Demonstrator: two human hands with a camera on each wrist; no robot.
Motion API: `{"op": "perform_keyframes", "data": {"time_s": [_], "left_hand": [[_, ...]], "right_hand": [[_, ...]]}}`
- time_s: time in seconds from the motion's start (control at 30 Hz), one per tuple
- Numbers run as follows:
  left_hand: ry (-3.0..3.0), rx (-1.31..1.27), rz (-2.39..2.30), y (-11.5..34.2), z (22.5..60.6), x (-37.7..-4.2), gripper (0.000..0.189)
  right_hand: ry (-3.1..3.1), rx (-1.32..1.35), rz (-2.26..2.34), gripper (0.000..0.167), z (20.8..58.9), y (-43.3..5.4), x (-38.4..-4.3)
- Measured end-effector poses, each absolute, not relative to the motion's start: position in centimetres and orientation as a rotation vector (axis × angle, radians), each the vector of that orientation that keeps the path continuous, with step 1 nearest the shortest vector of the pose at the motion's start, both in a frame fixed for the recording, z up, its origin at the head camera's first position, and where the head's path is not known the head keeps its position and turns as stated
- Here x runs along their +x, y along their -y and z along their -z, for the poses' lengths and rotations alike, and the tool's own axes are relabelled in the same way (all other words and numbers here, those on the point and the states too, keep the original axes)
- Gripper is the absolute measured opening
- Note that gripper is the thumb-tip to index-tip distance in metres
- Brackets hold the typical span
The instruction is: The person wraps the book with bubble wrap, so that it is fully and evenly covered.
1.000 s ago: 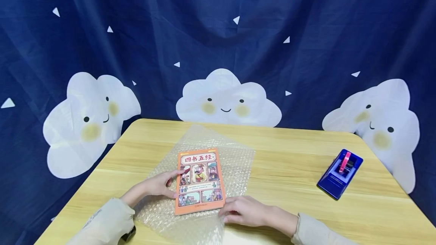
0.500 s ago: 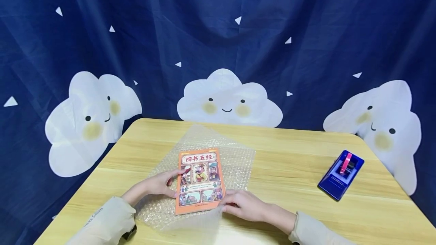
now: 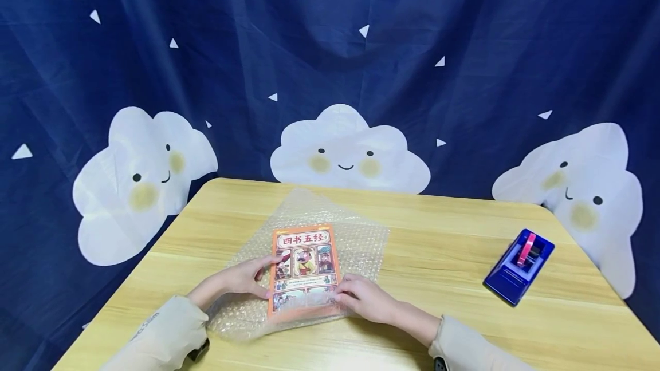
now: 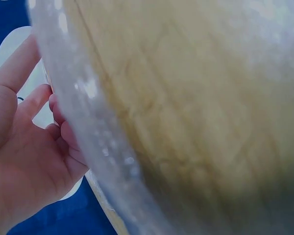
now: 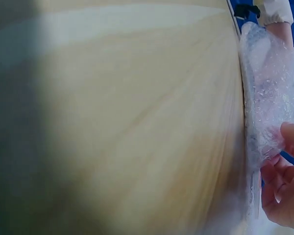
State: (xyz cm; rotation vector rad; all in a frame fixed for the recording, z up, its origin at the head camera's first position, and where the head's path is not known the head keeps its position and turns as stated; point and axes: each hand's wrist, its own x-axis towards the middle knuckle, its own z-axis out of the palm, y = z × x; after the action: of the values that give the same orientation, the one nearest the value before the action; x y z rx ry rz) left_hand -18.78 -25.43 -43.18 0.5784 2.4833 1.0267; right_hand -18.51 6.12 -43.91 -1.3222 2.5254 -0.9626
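Observation:
An orange comic-style book (image 3: 304, 265) with red Chinese characters lies face up on a sheet of clear bubble wrap (image 3: 361, 233). The wrap's near part is folded over the book's lower end, blurring the pictures there. At the book's left edge rests my left hand (image 3: 241, 277), index finger on the cover and thumb spread lower down the side. My right hand (image 3: 368, 299) pinches the folded wrap between thumb and fingers at the book's lower right. In the right wrist view, the thumb of the right hand (image 5: 289, 191) presses on the clear film.
A blue tape dispenser (image 3: 518, 268) with a pink-red roll stands on the right of the wooden table (image 3: 433, 233). Behind the table's far edge hangs a dark blue curtain (image 3: 319, 44) with smiling clouds.
My right hand has moved up and away from me, drawing the near flap of bubble wrap over the book's bottom. The left hand has stayed at the book's left edge.

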Motion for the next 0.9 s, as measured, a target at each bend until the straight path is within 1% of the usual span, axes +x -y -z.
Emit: {"op": "perform_keyframes", "data": {"time_s": [0.1,0.33,0.47,0.77,0.9], "left_hand": [[-2.486,0.581,-1.022,25.4,43.1,-18.8,0.080],[-2.463,0.588,-1.031,25.4,43.1,-18.8,0.080],[-2.476,0.591,-1.018,25.4,43.1,-18.8,0.081],[-2.473,0.618,-1.020,25.6,43.3,-18.8,0.081],[-2.464,0.615,-1.015,25.5,43.2,-18.8,0.080]], "right_hand": [[-2.520,-1.289,0.982,0.020,44.2,-5.9,-18.8],[-2.425,-1.095,1.186,0.012,44.8,-5.6,-19.3],[-2.412,-1.097,1.231,0.010,45.0,-5.6,-19.4],[-2.407,-1.136,1.159,0.015,45.0,-5.5,-19.5],[-2.371,-1.142,1.149,0.032,44.9,-5.5,-19.4]]}}
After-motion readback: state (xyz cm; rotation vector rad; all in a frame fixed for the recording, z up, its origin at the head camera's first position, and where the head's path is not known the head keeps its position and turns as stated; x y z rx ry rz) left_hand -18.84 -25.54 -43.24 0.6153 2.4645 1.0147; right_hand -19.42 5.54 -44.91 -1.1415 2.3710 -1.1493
